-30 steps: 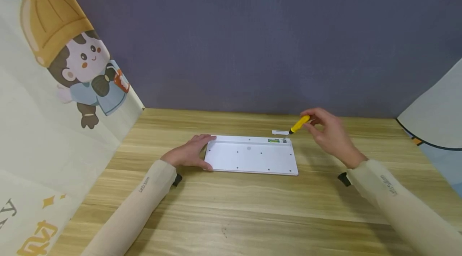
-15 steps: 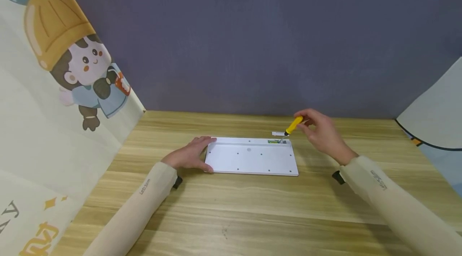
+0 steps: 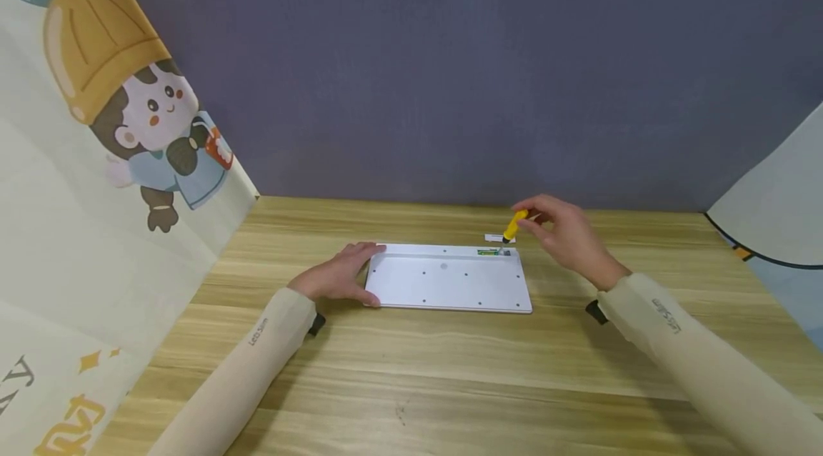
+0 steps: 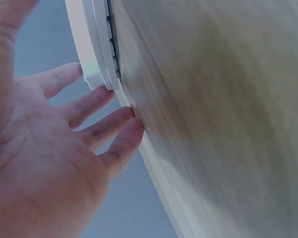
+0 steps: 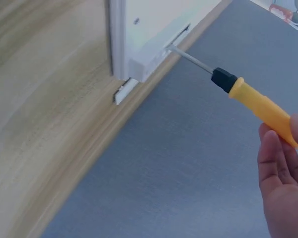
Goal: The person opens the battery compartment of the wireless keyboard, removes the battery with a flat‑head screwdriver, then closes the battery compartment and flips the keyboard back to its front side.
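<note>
Beige sleeves (image 3: 225, 379) nearest, over wood-grain table (image 3: 411, 377). White keyboard (image 3: 450, 290) lies face down mid-table, toward back. Left hand (image 3: 341, 276) spread across its left end, thumb at near corner, fingers at far. Right hand (image 3: 566, 233), well apart from left, pinches yellow screwdriver (image 3: 514, 226), tilted, tip at open battery compartment (image 3: 486, 253), green inside. Small white cover (image 3: 494, 237) just behind keyboard; dark partition (image 3: 437, 77) at back

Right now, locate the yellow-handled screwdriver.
In the head view, the yellow-handled screwdriver is right of centre, pinched in the right hand, its tip at the upper-right slot of the white rectangular keyboard.
</note>
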Action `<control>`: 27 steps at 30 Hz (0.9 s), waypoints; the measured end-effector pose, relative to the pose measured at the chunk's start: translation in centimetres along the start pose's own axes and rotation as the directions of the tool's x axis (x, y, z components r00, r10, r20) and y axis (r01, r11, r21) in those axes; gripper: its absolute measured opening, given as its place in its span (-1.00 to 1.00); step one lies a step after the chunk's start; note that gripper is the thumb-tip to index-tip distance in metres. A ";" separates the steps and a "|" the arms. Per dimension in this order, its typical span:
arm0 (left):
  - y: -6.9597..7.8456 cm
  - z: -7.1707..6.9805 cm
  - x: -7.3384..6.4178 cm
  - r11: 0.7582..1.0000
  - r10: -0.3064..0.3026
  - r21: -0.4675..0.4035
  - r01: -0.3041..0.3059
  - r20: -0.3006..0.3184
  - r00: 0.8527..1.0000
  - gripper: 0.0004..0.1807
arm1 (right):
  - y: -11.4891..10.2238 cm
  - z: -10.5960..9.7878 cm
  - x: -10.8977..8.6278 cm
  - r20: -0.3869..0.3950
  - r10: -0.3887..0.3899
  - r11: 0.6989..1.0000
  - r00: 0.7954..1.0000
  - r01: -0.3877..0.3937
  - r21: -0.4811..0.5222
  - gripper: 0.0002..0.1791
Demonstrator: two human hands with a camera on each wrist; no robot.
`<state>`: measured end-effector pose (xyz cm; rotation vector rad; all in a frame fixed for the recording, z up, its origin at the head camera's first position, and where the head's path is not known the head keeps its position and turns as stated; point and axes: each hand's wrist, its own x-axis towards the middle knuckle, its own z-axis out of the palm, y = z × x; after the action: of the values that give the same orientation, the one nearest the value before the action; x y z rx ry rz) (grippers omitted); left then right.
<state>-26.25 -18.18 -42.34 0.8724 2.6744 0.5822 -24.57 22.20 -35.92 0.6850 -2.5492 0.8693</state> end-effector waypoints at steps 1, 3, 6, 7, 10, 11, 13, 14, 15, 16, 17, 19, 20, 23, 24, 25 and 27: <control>0.1 0.0 0.0 1.000 -0.003 0.002 0.003 0.002 1.000 0.20 | 0.0 0.0 0.1 0.008 -0.001 1.000 1.000 0.001 0.004 -0.66; 0.2 0.0 0.0 1.000 -0.007 0.002 0.007 0.006 1.000 0.20 | 0.0 -0.1 0.2 0.026 0.004 1.000 1.000 -0.004 0.013 -0.69; 0.3 0.0 0.0 1.000 -0.020 -0.007 0.020 0.014 1.000 0.20 | 0.3 -0.4 0.4 0.054 0.057 0.998 0.997 -0.058 0.022 -0.73; 0.3 0.0 0.0 1.000 -0.020 -0.009 0.020 0.014 1.000 0.20 | 0.4 -0.5 0.4 0.064 0.079 0.997 0.995 -0.080 0.021 -0.75; 0.2 0.0 0.0 1.000 -0.024 -0.008 0.024 0.016 1.000 0.20 | 0.9 -0.9 0.3 0.090 0.150 0.988 0.985 -0.152 0.019 -0.78; 0.1 0.0 0.0 1.000 -0.023 -0.005 0.023 0.014 1.000 0.20 | 1.0 -1.1 0.2 0.101 0.166 0.986 0.981 -0.168 0.018 -0.79; 0.0 0.0 0.0 1.000 -0.023 0.000 0.023 0.012 1.000 0.20 | 1.4 -1.4 0.1 0.114 0.180 0.983 0.977 -0.183 0.018 -0.81; -0.1 0.0 0.0 1.000 -0.025 0.003 0.025 0.010 1.000 0.20 | 1.6 -1.5 0.0 0.119 0.184 0.982 0.976 -0.187 0.018 -0.81; -0.1 0.0 0.0 1.000 -0.027 0.004 0.027 0.010 1.000 0.21 | 1.8 -1.5 0.0 0.121 0.185 0.982 0.975 -0.189 0.019 -0.82; -0.2 0.0 0.0 1.000 -0.028 0.001 0.028 0.009 1.000 0.21 | 1.9 -1.6 -0.1 0.117 0.190 0.981 0.975 -0.193 0.022 -0.82; -0.2 0.0 0.0 1.000 -0.029 -0.001 0.029 0.008 1.000 0.21 | 2.2 -1.7 -0.1 0.114 0.190 0.981 0.975 -0.194 0.024 -0.82; -0.2 0.0 0.0 0.999 -0.032 0.001 0.032 0.011 0.999 0.22 | 2.5 -1.7 -0.3 0.101 0.204 0.977 0.974 -0.209 0.034 -0.83; -0.2 0.0 0.0 1.000 -0.032 0.001 0.032 0.011 0.999 0.22 | 2.8 -1.7 -0.4 0.094 0.210 0.976 0.973 -0.214 0.038 -0.83; -0.1 0.0 0.1 1.000 -0.030 -0.008 0.030 0.015 0.999 0.21 | 3.5 -1.8 -0.7 0.072 0.227 0.971 0.971 -0.231 0.058 -0.82; 0.0 0.0 0.1 0.999 -0.031 -0.008 0.031 0.017 0.999 0.21 | 3.7 -1.8 -0.8 0.067 0.232 0.969 0.970 -0.236 0.066 -0.82; 0.1 0.0 0.1 0.999 -0.031 -0.010 0.032 0.020 0.999 0.21 | 3.9 -1.8 -0.9 0.061 0.229 0.970 0.971 -0.233 0.069 -0.82; 0.2 0.0 0.1 0.999 -0.034 -0.012 0.035 0.022 0.999 0.21 | 4.4 -1.9 -1.2 0.053 0.228 0.969 0.972 -0.232 0.080 -0.83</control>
<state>-26.27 -18.00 -42.27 0.8230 2.6577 0.5778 -25.67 26.88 -37.18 0.4406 -2.6813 1.0543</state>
